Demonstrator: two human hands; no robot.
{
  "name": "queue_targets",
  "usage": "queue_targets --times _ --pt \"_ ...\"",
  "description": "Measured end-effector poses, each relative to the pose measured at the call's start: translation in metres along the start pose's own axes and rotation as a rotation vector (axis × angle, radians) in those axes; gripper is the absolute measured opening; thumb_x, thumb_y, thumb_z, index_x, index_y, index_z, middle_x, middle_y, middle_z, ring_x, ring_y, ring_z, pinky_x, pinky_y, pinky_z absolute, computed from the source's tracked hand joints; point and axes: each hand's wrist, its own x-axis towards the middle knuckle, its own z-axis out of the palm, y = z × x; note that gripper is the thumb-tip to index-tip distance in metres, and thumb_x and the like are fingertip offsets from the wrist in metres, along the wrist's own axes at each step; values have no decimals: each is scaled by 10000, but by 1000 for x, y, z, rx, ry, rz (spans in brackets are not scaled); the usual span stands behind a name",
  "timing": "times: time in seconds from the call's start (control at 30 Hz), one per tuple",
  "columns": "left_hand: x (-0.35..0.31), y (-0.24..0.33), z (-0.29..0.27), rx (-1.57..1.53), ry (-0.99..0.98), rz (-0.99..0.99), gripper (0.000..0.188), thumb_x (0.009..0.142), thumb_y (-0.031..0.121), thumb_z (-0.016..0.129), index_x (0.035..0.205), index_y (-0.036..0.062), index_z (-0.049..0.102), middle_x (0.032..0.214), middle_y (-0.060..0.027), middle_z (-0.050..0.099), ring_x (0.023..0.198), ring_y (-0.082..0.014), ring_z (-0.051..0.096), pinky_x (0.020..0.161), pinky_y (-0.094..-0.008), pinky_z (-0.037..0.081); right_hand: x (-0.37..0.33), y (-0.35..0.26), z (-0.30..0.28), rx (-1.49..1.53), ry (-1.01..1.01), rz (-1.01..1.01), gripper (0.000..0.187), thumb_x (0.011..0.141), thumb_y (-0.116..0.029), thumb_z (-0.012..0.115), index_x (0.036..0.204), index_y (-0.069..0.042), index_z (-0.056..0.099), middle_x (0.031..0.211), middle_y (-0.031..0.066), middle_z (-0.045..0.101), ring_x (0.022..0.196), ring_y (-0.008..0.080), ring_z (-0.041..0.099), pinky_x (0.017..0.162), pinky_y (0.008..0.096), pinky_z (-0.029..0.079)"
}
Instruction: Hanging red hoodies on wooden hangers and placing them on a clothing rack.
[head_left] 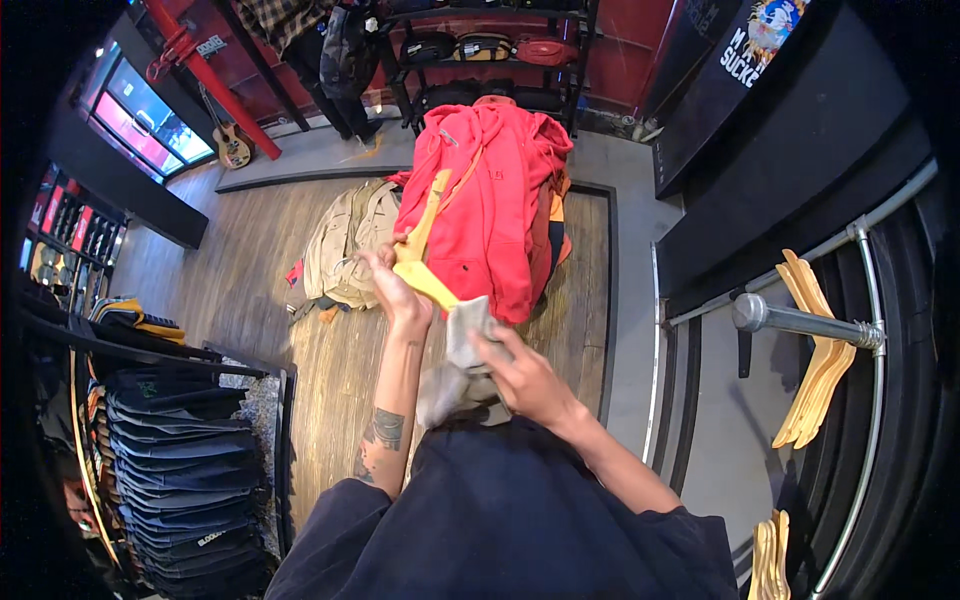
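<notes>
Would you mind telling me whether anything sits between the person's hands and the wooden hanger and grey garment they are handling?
Nothing visible does. The left hand already grips the wooden hanger, and the right hand pinches the grey garment hanging just below it. The red hoodie lies on the floor behind them, not in between.

Left hand [392,285] fingers hidden behind hanger [425,262]. Grey garment [458,365] lower part hidden by own torso. Hangers [770,555] cut by bottom edge. Beige jacket [345,250] partly under red hoodie [487,195].
</notes>
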Motion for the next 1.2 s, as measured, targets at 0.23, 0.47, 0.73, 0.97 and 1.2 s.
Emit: queue_targets --times 0.23,0.47,0.73,0.97,1.2 --pt "1 38 8 1016 -722 663 500 1019 507 414 1042 46 607 879 -54 583 814 -151 565 775 -282 434 -15 14 -35 109 287 284 407 704 10 763 1105 -23 698 918 104 566 785 220 591 681 316 493" --pt "-31 14 -19 739 -821 -520 428 1019 407 509 878 33 661 592 -11 592 454 -64 489 421 -216 351 -31 71 -74 -229 595 424 196 800 -158 805 829 5 702 705 82 623 583 183 589 556 340 453" --pt "-39 -6 -30 726 -485 -403 432 1067 422 342 995 57 560 677 -7 526 544 -94 497 517 -238 403 -18 52 -67 354 783 561 271 1002 -217 577 1158 -1 622 1100 63 676 959 128 624 845 280 494" --pt "-84 -39 -6 418 -379 -432 525 1053 334 407 1484 41 348 1476 -86 424 1338 -205 429 1109 -357 361 75 30 -2 -384 257 147 388 834 -201 649 1222 -202 632 1485 37 455 1420 342 330 1131 611 165" --pt "-84 -18 -16 -47 -264 -446 650 1006 519 426 1470 71 351 1442 -152 460 1272 -255 512 1038 -395 441 62 21 47 239 185 9 228 897 -89 593 1123 -60 600 1365 160 549 1370 406 386 1116 507 306"
